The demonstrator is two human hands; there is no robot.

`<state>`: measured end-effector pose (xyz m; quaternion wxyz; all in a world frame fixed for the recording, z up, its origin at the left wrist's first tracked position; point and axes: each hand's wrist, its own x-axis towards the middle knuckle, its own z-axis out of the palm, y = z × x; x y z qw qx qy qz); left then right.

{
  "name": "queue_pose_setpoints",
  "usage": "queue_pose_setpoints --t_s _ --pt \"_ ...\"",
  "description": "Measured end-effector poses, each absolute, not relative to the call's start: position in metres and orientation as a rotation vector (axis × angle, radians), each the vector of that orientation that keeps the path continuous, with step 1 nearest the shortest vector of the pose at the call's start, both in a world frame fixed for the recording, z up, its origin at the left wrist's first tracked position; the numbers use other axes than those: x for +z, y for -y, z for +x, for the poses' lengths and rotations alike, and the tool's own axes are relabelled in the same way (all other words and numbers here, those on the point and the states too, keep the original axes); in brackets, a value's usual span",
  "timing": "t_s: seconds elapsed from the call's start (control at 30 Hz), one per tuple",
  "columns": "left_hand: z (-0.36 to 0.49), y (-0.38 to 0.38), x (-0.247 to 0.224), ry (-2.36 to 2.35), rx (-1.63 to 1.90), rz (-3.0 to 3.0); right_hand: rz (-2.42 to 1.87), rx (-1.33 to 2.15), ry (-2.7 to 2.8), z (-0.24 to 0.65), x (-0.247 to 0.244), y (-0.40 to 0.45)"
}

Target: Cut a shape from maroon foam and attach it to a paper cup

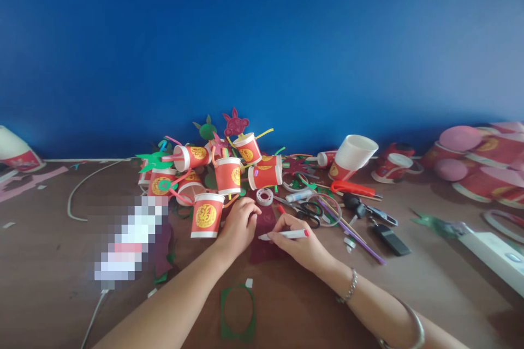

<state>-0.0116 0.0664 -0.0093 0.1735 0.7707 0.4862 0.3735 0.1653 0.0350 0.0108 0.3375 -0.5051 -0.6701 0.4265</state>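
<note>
Here's the marker [295, 234], tip at the maroon paper [266, 253]
Right hand [302, 245] pinches it; left hand [238, 227] at the sheet's edge, fingers curled, can't tell if pinching

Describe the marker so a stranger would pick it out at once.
Below the blue wall, look over the brown table for the right hand, the one with a chain bracelet at its wrist. The marker is held in that hand, its tip toward the dark red paper. Unlike the thin purple straw to its right, it is thick and white with a red end.
</note>
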Motion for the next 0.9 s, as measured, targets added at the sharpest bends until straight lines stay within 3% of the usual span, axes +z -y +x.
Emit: queue_pose_setpoints --t_s 0.9 --pt "-0.011 -0.065 -0.004 -1.360 1.097 2.155 -1.248 1.152 1.559 0.166 0.017 -0.035"
